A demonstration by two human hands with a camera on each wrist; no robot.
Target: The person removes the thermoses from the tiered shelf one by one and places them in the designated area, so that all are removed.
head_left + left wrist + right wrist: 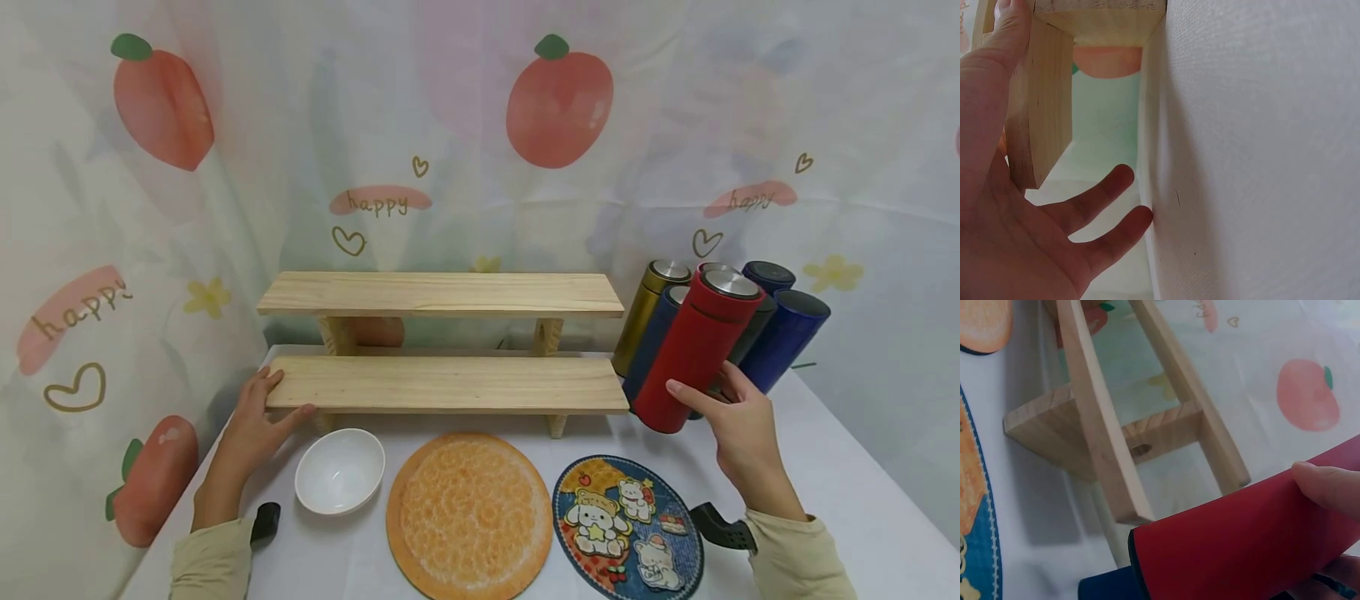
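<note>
Hiding behind the red flask (697, 350), right of centre in the head view: parts of the other flasks (780, 337), their bases out of sight. Cutting off the flask's top in the right wrist view. Gripping the red flask tilted, right hand (738, 433) with thumb and fingers curled round its lower body. Resting at lower left, left hand (255, 417), fingers straight, touching the lower shelf's (450, 383) left end, holding nothing.
</note>
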